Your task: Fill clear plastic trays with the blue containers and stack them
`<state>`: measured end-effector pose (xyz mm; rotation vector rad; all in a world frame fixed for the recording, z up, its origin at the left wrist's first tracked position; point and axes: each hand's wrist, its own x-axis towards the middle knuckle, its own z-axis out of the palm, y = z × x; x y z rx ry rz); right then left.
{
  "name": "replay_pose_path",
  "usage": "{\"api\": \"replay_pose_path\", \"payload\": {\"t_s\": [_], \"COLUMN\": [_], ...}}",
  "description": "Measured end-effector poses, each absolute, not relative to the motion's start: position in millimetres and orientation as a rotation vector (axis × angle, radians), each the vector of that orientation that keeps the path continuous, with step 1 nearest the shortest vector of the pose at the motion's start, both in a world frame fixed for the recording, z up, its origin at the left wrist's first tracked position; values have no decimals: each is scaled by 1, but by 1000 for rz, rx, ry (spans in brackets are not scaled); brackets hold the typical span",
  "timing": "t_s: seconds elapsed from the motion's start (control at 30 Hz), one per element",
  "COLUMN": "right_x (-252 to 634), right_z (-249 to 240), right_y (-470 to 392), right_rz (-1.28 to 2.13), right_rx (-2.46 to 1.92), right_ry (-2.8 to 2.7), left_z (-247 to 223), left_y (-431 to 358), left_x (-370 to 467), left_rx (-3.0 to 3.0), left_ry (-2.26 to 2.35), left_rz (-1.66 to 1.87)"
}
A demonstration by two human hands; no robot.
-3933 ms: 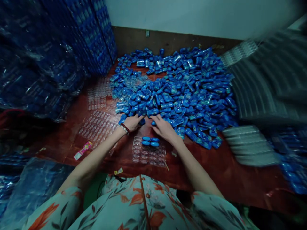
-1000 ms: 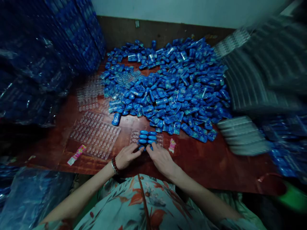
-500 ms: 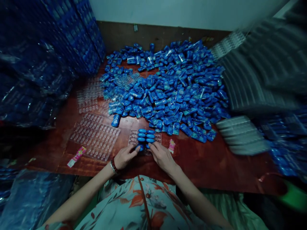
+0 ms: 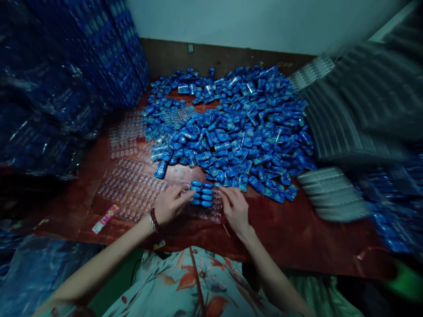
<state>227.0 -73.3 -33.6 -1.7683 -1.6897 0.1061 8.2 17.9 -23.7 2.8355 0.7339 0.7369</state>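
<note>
A clear plastic blister tray (image 4: 216,211) lies before me on the table. Two side-by-side columns of glossy blue oval pieces (image 4: 206,198) stand in its middle. My left hand (image 4: 169,204), with a beaded bracelet on its wrist, is at the tray's left edge, thumb and fingers closed on it and reaching close to the blue pieces. At the right edge, the bent fingers of my right hand (image 4: 236,209) pinch the tray's side. A larger clear blister sheet (image 4: 127,189) lies left of my left hand, and one blue packet (image 4: 160,169) rests just beyond.
Behind the tray spreads a big heap of blue packets (image 4: 231,132). Tall stacks of bagged blue goods (image 4: 112,53) rise at left. Stacked clear trays (image 4: 333,193) stand at right. A pink strip (image 4: 105,219) lies on the red-brown table (image 4: 297,233).
Both hands have let go of the lowest blue pieces and moved apart to the tray's sides. My right hand now covers where the small pink wrapper lay. The view has shifted slightly.
</note>
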Motion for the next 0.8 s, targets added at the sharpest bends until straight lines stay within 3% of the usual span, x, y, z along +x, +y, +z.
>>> {"api": "replay_pose_path", "payload": {"t_s": [0.17, 0.3, 0.5, 0.6, 0.7, 0.8], "right_x": [247, 248, 271, 275, 265, 245], "right_z": [-31, -33, -36, -32, -25, -23], "right_y": [-20, -6, -56, -92, -120, -132], "right_rz": [159, 202, 361, 639, 913, 918], "right_rx": [-2119, -2138, -1922, -1826, -1688, -1670], "right_ry": [-1868, -2006, -1465, -1250, -1169, -1237], "left_z": [-19, -23, -37, -46, -50, -46], "left_y": [94, 128, 124, 121, 121, 124], "left_x": [69, 113, 102, 96, 103, 108], "left_rx": [2869, 3035, 3117, 3128, 3108, 3069], "left_ry": [492, 456, 439, 419, 353, 309], "left_rz": [275, -43, 142, 189, 171, 214]}}
